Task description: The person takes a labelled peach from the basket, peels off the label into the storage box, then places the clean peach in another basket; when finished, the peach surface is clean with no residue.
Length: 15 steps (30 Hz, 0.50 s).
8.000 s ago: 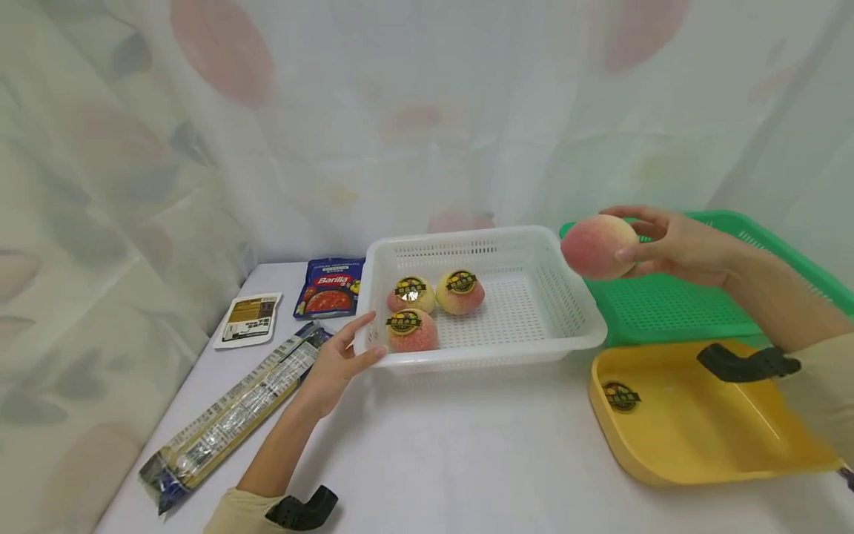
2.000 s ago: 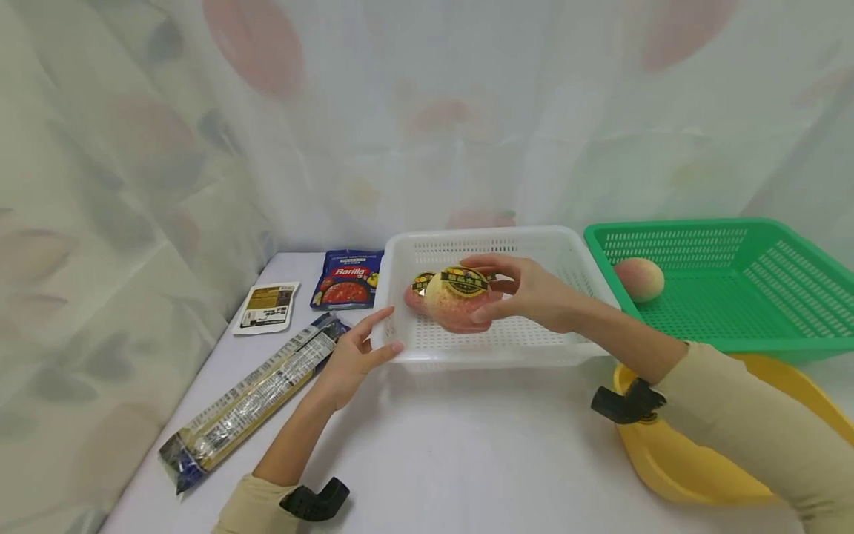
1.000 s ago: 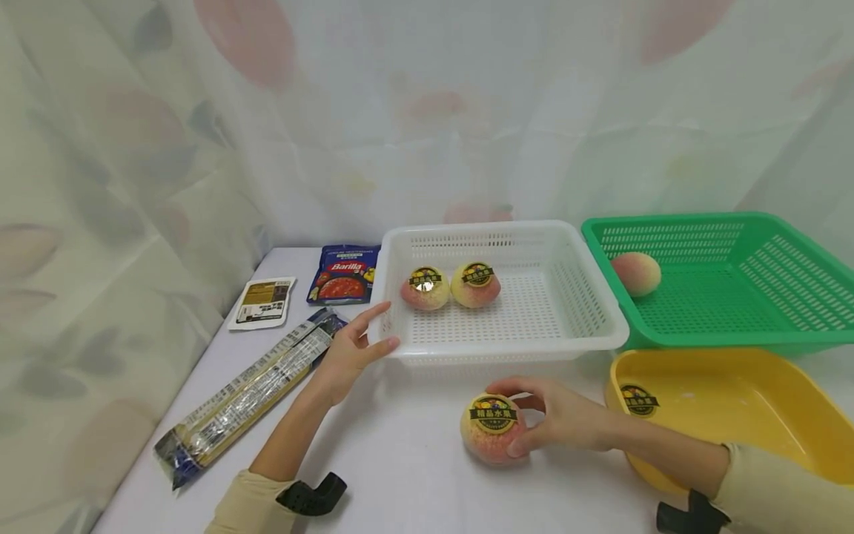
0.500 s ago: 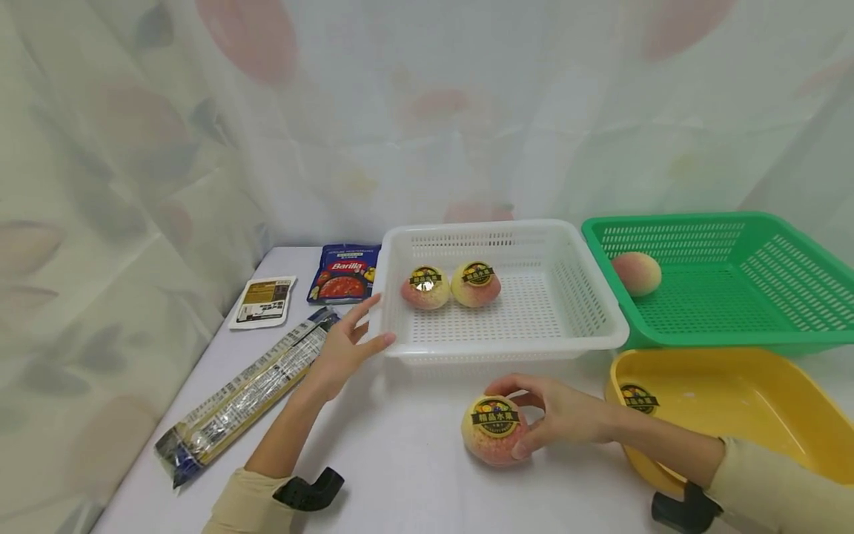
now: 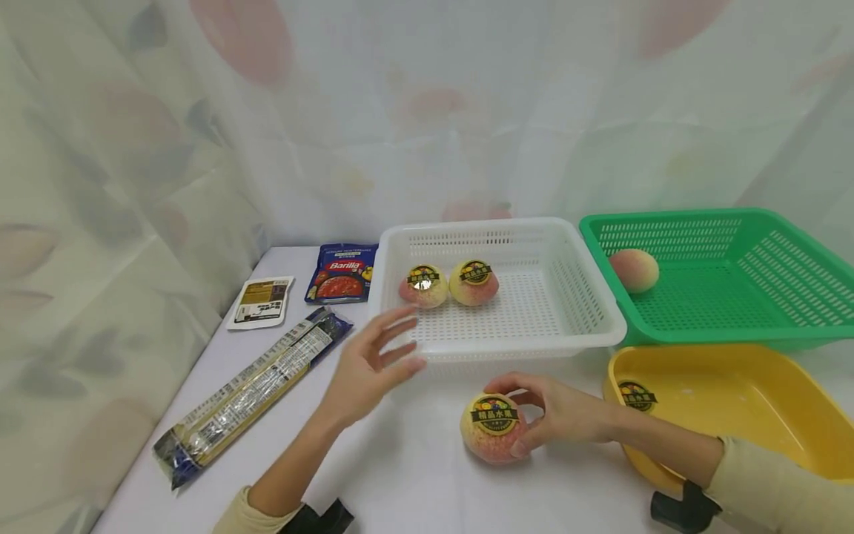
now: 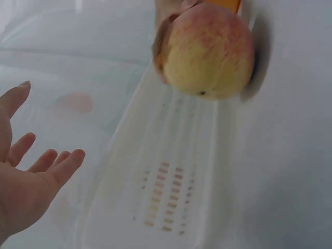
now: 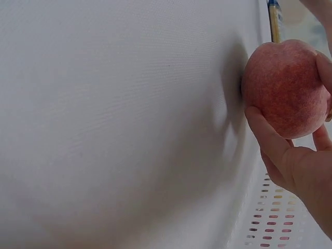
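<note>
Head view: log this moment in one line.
right hand: grips peach | left hand: empty | white basket: two peaches | green basket: one peach

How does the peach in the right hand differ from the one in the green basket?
The held peach shows a dark sticker; the basket peach shows none. The right hand grips the held peach; no hand touches the basket peach. Both are pink and yellow.

My left forearm point(image 5: 300, 460) slants forward and inward from a beige sleeve point(image 5: 248, 515), and my left grip point(image 5: 363, 374) hangs in the air, its fingers point(image 5: 390, 319) relaxed and parted, the thumb point(image 5: 403, 372) held away from them. My right forearm point(image 5: 667, 441) reaches in from the right, and my right grip point(image 5: 557, 409) is curved, thumb and fingers bent in a hold
</note>
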### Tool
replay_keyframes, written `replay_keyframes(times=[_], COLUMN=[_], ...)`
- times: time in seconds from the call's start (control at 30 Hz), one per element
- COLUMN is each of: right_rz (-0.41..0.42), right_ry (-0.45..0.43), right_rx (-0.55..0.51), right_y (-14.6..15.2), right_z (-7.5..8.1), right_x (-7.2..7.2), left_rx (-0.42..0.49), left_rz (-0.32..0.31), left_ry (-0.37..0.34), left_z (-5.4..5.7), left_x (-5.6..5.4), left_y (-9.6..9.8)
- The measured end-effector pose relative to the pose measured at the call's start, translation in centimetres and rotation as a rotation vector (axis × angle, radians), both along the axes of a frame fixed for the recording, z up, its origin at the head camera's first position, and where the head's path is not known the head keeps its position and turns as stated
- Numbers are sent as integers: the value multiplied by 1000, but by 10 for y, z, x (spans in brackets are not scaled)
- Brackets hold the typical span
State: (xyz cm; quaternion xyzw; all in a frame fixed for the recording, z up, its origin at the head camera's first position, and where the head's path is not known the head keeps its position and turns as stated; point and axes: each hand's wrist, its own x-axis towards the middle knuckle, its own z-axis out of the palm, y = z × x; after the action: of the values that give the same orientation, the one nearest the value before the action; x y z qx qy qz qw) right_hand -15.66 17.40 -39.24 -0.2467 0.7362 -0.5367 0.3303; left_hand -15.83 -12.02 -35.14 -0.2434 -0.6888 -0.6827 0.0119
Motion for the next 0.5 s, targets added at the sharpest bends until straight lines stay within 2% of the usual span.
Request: replay_keyframes(times=[0.13,0.27,0.4,0.5], right_rz=[-2,-15,-19,-23], right_ry=[6,14,29,26], right_rx=[-1,-2,-19,-25], right_y=[0,0,0,0], right_z=[1,1,1,0], right_x=[1,2,3,3], left_rx=[-175,-338,-342,-315], left_rz=[-167,-229,-255,-266], left_ry=[-113,-205,-245,-257], left_z=[-20,-40,-55,-61], left_x=[11,17,19,20], left_y=[24,39,48,52])
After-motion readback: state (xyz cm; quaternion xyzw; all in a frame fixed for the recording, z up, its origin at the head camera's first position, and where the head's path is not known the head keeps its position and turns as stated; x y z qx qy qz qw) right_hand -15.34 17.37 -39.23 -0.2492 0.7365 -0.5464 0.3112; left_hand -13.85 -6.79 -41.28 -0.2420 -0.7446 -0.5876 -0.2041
